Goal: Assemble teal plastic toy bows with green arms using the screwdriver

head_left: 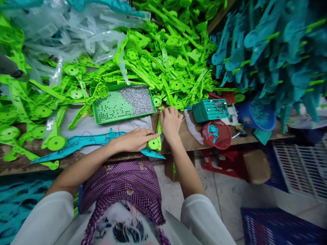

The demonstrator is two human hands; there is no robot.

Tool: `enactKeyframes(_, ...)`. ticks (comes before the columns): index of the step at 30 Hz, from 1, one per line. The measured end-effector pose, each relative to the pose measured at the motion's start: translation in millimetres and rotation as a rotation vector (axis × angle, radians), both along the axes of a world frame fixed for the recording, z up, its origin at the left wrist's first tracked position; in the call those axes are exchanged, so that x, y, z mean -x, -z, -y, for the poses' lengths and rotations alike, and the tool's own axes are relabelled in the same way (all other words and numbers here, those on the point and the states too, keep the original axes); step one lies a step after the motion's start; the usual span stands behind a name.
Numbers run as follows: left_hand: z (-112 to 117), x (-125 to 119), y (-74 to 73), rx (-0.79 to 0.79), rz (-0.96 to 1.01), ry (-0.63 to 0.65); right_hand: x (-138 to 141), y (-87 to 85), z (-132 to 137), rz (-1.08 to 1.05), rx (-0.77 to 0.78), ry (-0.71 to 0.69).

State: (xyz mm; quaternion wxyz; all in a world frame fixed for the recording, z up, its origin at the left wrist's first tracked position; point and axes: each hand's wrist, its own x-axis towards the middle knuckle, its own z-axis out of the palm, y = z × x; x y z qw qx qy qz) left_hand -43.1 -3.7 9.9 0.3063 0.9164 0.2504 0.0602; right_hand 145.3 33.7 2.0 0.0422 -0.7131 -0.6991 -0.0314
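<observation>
My left hand (135,139) lies flat with its fingers stretched out, pressing on a bright green plastic part (154,142) at the table's front edge. That part rests across a long teal plastic part (84,142) lying left to right. My right hand (170,121) is closed over the upper end of the green part, its fingers curled down onto it. A green tray (95,108) just behind my hands holds a perforated green panel and a heap of small silver screws (138,98).
Heaps of green plastic parts (163,58) cover the table's back and left. Teal parts (268,47) pile up at right. A teal basket (209,110), a red basket (217,134) and a blue tub (255,117) stand right of my hands. Crates sit on the floor.
</observation>
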Motion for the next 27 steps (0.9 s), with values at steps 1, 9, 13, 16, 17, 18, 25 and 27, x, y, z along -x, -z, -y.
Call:
enactKeyframes(1, -0.3, 2.2, -1.3, 0.02, 0.015, 0.015, 0.9, 1.1, 0.0, -0.003, -0.001, -0.002)
enactKeyframes(9, 1.0, -11.9, -2.7, 0.069, 0.066, -0.138, 1.4, 3.6, -2.3, -0.045, -0.015, -0.014)
enactKeyframes(13, 5.7, -23.8, -1.0, 0.024, -0.027, -0.181, 1.8, 3.6, -3.1, -0.051, 0.01, -0.012)
enactKeyframes(16, 9.4, -27.0, -2.4, 0.009, -0.081, -0.192, 2.3, 4.5, -3.0, -0.062, 0.017, 0.004)
enactKeyframes(17, 11.4, -27.5, -3.0, 0.002, -0.087, -0.198, 2.3, 4.9, -2.9, -0.07, 0.01, 0.009)
enactKeyframes(18, 14.1, -27.8, -3.3, -0.009, -0.082, -0.204, 1.9, 5.2, -2.7, -0.081, 0.001, 0.011)
enactKeyframes(25, 45.1, -29.3, 5.8, -0.27, 0.025, -0.288, -13.6, 0.2, -3.6, -0.132, 0.008, -0.093)
enactKeyframes(27, 49.5, -30.7, 8.4, -0.302, 0.029, -0.275, -20.1, -1.7, -4.4, -0.136, 0.026, -0.144)
